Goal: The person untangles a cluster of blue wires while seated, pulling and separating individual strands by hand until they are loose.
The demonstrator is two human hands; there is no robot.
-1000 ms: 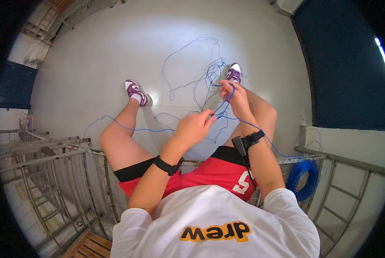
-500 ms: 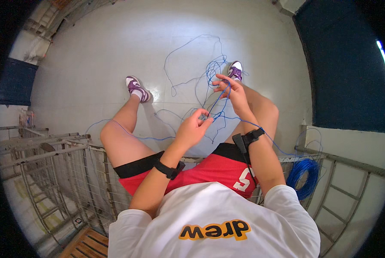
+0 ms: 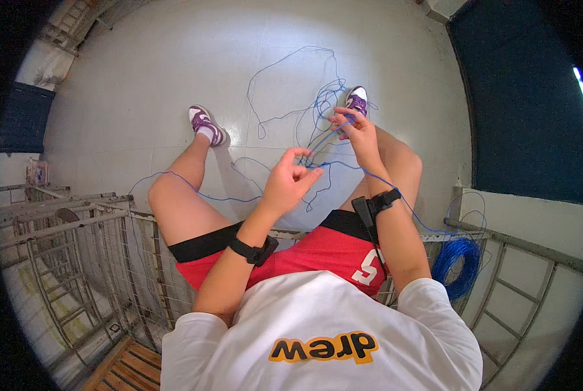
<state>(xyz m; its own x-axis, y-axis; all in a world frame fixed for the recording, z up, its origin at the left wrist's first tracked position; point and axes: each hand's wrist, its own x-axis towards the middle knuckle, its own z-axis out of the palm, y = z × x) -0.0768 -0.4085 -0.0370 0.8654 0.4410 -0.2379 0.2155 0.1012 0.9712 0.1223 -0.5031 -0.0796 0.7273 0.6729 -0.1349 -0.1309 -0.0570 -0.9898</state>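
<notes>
Between the person's spread legs, the blue cord (image 3: 328,136) was only partly in order. A round coil (image 3: 442,266) sat against the metal rail (image 3: 532,249) on the right, its turns gathered into one thick ring. The rest looked far from tidy: a loose tangle (image 3: 327,99) lay on the floor (image 3: 174,72) beside the right shoe (image 3: 356,98), with one wide loop straying to its left and more crossed strands under the hands. Judging by this spread, a good length was not yet sorted.

The right hand (image 3: 355,129) appeared to pinch the cord between thumb and fingers, though blur hid the exact grip. The left hand (image 3: 296,177) was held with thumb and forefinger apart, strands close by its fingertips; whether any touched could not be told. From this bunch, one strand ran past the right wrist toward the coil, and another stretched across the left leg (image 3: 181,186) toward the metal frame (image 3: 102,228).
</notes>
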